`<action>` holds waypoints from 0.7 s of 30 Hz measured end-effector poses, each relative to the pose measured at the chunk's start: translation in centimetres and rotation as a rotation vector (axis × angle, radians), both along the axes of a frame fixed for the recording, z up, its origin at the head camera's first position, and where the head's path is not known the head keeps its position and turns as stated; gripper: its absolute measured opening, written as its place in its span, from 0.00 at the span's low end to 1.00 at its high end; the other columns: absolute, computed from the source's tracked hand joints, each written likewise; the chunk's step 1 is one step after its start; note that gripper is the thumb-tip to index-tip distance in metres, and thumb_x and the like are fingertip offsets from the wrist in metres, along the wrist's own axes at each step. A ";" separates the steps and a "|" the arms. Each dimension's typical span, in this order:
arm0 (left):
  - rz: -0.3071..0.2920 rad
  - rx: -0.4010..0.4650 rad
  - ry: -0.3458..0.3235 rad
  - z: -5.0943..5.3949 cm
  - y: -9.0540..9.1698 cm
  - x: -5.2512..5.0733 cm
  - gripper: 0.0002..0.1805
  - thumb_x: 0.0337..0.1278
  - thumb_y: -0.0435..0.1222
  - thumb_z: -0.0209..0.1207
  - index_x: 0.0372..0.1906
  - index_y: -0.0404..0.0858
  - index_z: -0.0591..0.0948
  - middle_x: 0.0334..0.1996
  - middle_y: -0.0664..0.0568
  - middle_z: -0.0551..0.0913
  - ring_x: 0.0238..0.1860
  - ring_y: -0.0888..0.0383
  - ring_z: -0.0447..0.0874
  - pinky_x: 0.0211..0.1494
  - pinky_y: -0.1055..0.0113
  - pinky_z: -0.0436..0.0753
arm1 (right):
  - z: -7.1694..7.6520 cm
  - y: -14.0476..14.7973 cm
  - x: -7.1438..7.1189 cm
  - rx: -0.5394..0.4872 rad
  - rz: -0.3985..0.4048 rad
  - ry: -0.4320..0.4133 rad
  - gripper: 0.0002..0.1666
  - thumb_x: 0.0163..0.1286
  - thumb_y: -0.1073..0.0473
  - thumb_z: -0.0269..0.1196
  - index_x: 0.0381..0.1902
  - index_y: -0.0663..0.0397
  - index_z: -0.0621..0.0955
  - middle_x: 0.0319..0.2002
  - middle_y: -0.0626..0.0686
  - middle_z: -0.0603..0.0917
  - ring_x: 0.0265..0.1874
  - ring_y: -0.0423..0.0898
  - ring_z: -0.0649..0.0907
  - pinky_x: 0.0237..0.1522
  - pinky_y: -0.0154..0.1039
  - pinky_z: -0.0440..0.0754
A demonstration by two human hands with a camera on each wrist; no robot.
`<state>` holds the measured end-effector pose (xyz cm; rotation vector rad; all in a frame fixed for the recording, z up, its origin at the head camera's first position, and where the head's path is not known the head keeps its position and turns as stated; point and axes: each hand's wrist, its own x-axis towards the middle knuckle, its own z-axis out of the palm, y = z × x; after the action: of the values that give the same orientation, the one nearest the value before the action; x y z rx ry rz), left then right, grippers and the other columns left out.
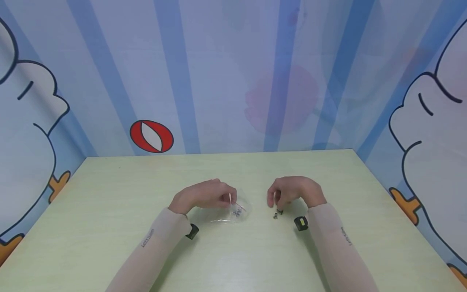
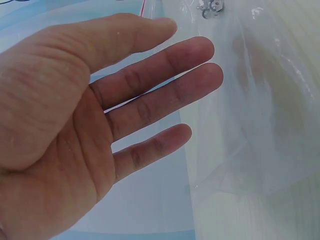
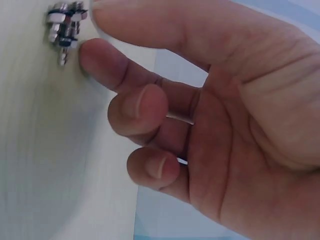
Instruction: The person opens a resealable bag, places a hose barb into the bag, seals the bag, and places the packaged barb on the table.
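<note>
A clear plastic zip bag [image 1: 224, 217] with a thin red line at its mouth lies on the table. Small metal parts [image 2: 212, 8] are inside it. My left hand [image 1: 209, 195] pinches the bag near the red line; the index fingertip is hidden behind the thumb in the left wrist view, while the other fingers extend loosely. To the right, my right hand [image 1: 292, 190] hovers by a small cluster of metal screw-like parts [image 3: 65, 27] on the table. Its thumb and index finger are apart beside the cluster, with nothing visibly between them. The remaining fingers curl loosely.
The pale wooden table [image 1: 146, 174] ends at a striped blue backdrop [image 1: 226, 81]. Printed cartoon panels stand at both sides. Each wrist carries a small black camera [image 1: 301, 223] close to the tabletop.
</note>
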<state>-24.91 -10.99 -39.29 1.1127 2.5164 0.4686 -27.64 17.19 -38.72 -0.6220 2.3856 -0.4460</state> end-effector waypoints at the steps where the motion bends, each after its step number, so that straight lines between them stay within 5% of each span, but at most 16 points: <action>1: 0.003 0.000 -0.003 0.0 0.0 0.0 0.08 0.67 0.30 0.58 0.45 0.42 0.83 0.40 0.55 0.86 0.41 0.62 0.84 0.48 0.67 0.79 | 0.0 0.0 0.1 0.002 -0.005 -0.006 0.13 0.58 0.71 0.66 0.34 0.46 0.86 0.36 0.48 0.82 0.29 0.44 0.70 0.32 0.39 0.69; 9: 0.003 0.004 -0.001 0.0 -0.1 -0.1 0.09 0.66 0.30 0.58 0.46 0.42 0.84 0.39 0.57 0.86 0.40 0.64 0.83 0.48 0.67 0.79 | -0.1 -0.2 0.3 0.018 -0.033 -0.023 0.11 0.55 0.68 0.73 0.33 0.48 0.85 0.37 0.48 0.82 0.33 0.45 0.73 0.36 0.40 0.72; 21: 0.017 0.025 -0.048 0.0 -0.1 -0.3 0.08 0.74 0.36 0.55 0.42 0.44 0.85 0.36 0.56 0.86 0.33 0.62 0.78 0.41 0.67 0.76 | -0.3 -1.0 0.5 0.022 -0.046 -0.017 0.11 0.55 0.74 0.67 0.30 0.52 0.83 0.28 0.47 0.82 0.24 0.43 0.70 0.31 0.39 0.69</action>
<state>-25.18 -11.08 -39.33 1.0764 2.4872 0.5261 -27.18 16.19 -39.05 -0.5528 2.3897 -0.4428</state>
